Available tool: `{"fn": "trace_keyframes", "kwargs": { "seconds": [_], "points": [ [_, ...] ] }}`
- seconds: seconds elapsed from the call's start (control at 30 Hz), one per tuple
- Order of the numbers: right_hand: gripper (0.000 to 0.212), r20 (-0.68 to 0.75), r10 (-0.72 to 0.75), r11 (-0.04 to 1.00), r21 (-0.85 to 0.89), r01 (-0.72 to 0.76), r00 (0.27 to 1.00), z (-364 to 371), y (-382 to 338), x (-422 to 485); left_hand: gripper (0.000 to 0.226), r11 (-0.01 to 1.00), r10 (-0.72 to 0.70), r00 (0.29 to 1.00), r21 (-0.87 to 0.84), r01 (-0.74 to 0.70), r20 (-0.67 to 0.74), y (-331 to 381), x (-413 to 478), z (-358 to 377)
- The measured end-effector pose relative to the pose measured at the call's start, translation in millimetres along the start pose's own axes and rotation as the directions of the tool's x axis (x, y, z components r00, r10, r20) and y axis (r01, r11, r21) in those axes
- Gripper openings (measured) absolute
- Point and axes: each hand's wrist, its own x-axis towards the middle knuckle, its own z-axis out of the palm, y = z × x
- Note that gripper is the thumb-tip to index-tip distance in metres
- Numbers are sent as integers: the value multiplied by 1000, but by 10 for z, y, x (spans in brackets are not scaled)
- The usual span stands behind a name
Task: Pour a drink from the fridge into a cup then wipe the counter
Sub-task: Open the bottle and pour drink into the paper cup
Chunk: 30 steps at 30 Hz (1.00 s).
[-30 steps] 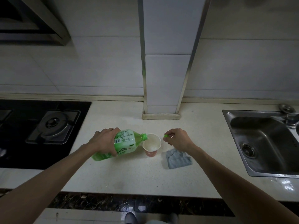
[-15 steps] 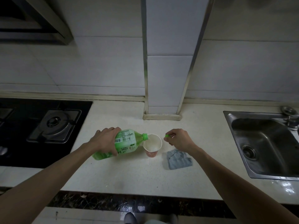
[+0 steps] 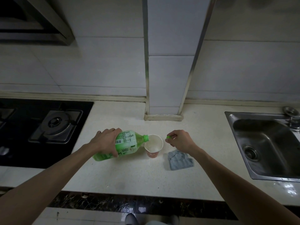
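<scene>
The bottle (image 3: 123,146), gripped by the left hand (image 3: 105,141), remains tilted at the cup (image 3: 153,146) as before; the cap (image 3: 168,136) stays pinched in the right hand (image 3: 180,140). Pouring is judged ongoing.

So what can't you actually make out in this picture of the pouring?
- Head view: the drink level in the cup; dim light, pale interior.
- Any stream from the green bottle; too thin and dark to see.
- The bottle's middle, covered by the left hand.
- Most of the green cap, hidden by the right hand.
- The tap, cut off by the right edge.
</scene>
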Motion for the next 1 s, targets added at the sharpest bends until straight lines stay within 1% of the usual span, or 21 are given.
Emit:
{"fn": "trace_keyframes", "kwargs": {
  "seconds": [0.5, 1.0],
  "points": [
    [26, -6, 2, 1000, 15, -2, 1000, -31, 15, -58, 83, 1000, 6, 1000, -4, -6, -1, -14, -28, -19],
    [29, 3, 4, 1000, 22, -4, 1000, -16, 7, -115, 83, 1000, 5, 1000, 11, -5, 3, 40, -58, -11]
  ]
}}
